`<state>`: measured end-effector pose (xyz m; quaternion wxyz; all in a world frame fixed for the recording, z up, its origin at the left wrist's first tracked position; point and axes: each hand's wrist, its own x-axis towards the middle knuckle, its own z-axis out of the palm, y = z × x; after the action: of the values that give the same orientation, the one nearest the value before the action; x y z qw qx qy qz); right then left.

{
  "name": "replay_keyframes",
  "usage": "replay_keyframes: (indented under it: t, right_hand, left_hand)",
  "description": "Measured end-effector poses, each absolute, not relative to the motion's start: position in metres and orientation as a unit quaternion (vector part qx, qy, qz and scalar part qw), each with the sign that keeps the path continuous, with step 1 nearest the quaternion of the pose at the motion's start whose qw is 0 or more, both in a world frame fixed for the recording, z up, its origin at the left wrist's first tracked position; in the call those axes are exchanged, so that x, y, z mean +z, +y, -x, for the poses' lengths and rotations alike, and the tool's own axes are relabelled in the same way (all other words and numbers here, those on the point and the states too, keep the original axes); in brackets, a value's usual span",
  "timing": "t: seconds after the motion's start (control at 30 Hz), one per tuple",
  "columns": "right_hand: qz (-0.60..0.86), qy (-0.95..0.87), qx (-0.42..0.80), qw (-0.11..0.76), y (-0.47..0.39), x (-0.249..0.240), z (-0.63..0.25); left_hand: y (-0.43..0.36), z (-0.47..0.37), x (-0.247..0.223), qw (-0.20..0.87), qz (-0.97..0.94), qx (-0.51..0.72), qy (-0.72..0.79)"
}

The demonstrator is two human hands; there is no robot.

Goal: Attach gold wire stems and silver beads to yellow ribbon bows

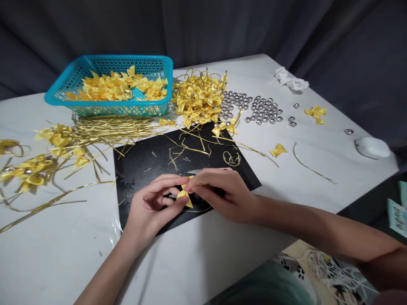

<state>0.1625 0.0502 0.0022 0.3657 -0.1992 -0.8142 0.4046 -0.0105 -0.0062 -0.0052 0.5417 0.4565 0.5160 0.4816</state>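
Observation:
Over the black mat (143, 169), both hands meet at a small yellow ribbon bow (183, 195). My left hand (155, 199) pinches the bow between thumb and fingers. My right hand (222, 192) has its fingertips closed on the bow's upper part. A thin gold wire curves below the bow, close to the mat's front edge. A blade-like grey piece and something pink show partly behind my right hand. Gold wire scraps lie on the mat beyond the hands.
A blue basket (168, 84) of yellow bows stands at the back left, gold wires (111, 129) before it. Finished-looking bows (200, 97) are heaped beside it, then silver beads (265, 110). More bows (34, 167) lie left. A white case (372, 147) and crumpled tissue (291, 80) are right.

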Motion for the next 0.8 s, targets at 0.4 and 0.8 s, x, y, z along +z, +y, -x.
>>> replay_keyframes:
  t: [0.4,0.8]
  right_hand:
    - [0.249,-0.813,0.360,0.383,0.055,0.006,-0.164]
    - [0.230,-0.947,0.158,0.157,0.059,0.017,-0.176]
  left_hand:
    - [-0.005,0.012,-0.006,0.527,-0.468,0.480,0.523]
    - [-0.004,0.010,-0.004,0.511,-0.479,0.468,0.539]
